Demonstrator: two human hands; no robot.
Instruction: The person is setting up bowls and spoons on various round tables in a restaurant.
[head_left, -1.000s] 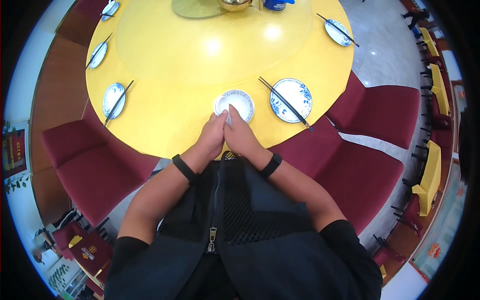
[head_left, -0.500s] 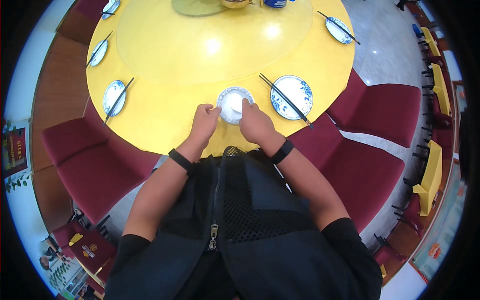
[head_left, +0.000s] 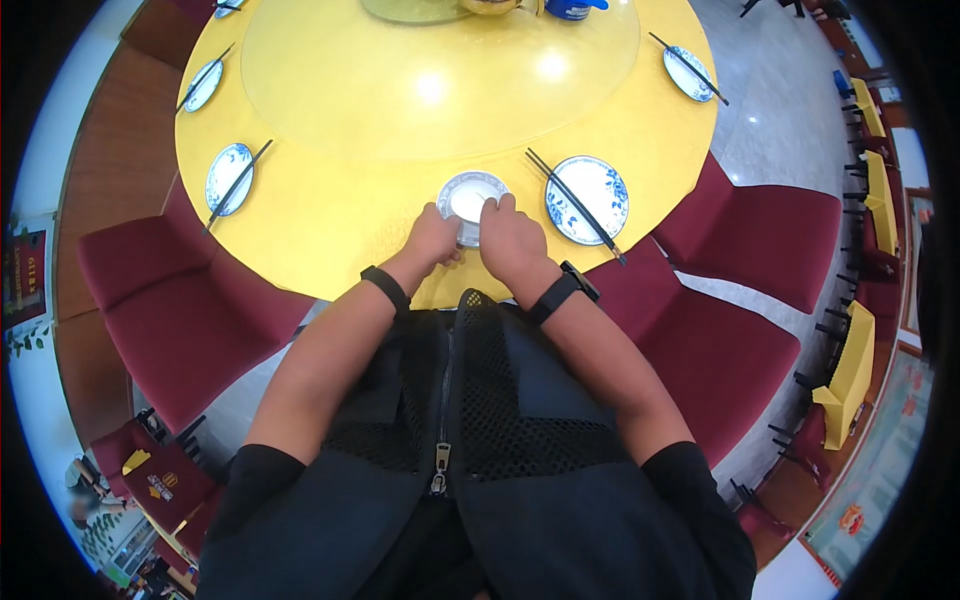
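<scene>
A small white bowl [head_left: 458,185] with a grey-blue patterned rim is at the near side of the round yellow table [head_left: 350,220]. Inside it shows a white shape, perhaps a spoon, whose outline I cannot make out clearly. My left hand [head_left: 432,240] has its fingers curled at the bowl's lower left edge. On the right side, my right hand [head_left: 514,240] is closed, thumb and forefinger over the rim; its other fingers are partly hidden. To the right lies a blue-and-white plate [head_left: 605,190] with black chopsticks [head_left: 575,205] across its left side.
A glass turntable [head_left: 430,110] covers the table's middle, with a golden pot [head_left: 488,5] and a blue container [head_left: 572,9] at the far edge. Another plate [head_left: 226,178] with chopsticks sits left. Dark red chairs [head_left: 180,310] stand around the table.
My left hand has moved right and slightly down along the bowl's edge, closer to my right hand. The right hand stays at the bowl. The view has shifted slightly.
</scene>
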